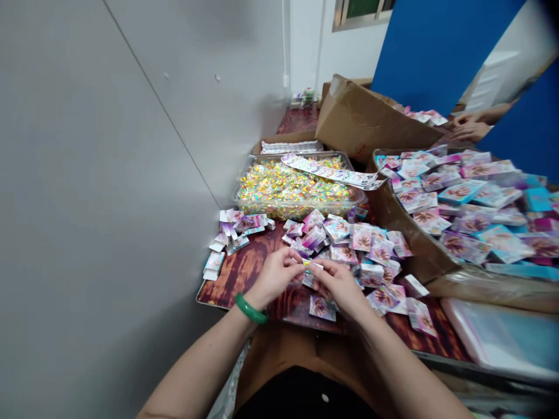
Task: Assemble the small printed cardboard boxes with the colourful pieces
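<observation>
My left hand (279,272), with a green bangle (251,309) at the wrist, pinches one side of a small white and yellow item (307,265). The other side of it is between the fingers of my right hand (338,283). Both hands are over the dark red wood-patterned table (257,256), near its front edge. Small printed boxes (362,237) in pink, purple and blue lie heaped behind and right of my hands. Beyond them stands a clear tub (297,203) full of small colourful packets, with a printed paper strip (327,170) lying across its top.
A carton (404,227) heaped with boxes stands at the right, clear plastic bags (489,334) in front. Several boxes (236,230) lie at the table's left. Another carton (362,119) stands behind, near another person's hands (471,127). A grey wall (109,203) borders the left side.
</observation>
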The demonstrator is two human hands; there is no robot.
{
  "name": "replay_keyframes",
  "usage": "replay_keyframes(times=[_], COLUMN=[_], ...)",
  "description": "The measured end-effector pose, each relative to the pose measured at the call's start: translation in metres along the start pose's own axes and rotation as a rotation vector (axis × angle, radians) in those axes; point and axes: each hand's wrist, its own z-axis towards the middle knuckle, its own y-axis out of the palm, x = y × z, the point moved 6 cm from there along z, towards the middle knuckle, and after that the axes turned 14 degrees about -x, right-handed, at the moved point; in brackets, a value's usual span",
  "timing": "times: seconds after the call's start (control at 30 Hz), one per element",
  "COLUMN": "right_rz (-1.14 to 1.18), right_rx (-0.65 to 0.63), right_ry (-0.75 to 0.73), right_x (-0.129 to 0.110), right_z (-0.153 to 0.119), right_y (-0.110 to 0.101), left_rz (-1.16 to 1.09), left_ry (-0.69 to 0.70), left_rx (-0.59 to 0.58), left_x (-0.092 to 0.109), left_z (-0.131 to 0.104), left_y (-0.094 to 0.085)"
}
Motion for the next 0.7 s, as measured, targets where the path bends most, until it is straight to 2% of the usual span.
replay_keyframes(times=[0.07,0.13,0.17,0.23,0.3,0.37,0.43,0.47,0.6,0.7], right_rz=[-0.07,-0.118,-0.136,-0.152,-0.128,-0.098,-0.106,-0.124,-0.195,-0.218], right_rx=[0.012,0.018,0.015,0.012,-0.007,-0.015,-0.018,-0.018,-0.021,-0.006], right_ry=[0.035,0.068,0.077,0.088,0.118,0.131,0.114,0.102,0.079,0.07], right_x=[0.002,0.005,0.006,0.011,0.018,0.023,0.023,0.022,0.017,0.012], right_z=[-0.004,-0.008,-0.011,-0.016,-0.02,-0.022,-0.021,-0.02,-0.017,-0.019], right_y=[-0.001,-0.004,-0.007,-0.013,-0.017,-0.019,-0.017,-0.015,-0.008,-0.009], left_rz=[0.14,0.38,0.515,0.79,1.041,1.181,1.199,1.186,1.107,1.016], left_ry=[0.017,0.06,0.079,0.055,-0.101,-0.34,-0.496,-0.529,-0.51,-0.456], left_rx=[-0.014,0.029,0.101,0.341,0.625,0.77,0.793,0.786,0.738,0.604], left_x=[0.0,0.004,0.006,0.009,0.005,-0.008,-0.022,-0.028,-0.037,-0.038], left_z=[-0.006,-0.014,-0.021,-0.037,-0.056,-0.07,-0.077,-0.079,-0.08,-0.078], left_y=[-0.002,-0.016,-0.029,-0.064,-0.103,-0.133,-0.149,-0.153,-0.155,-0.145])
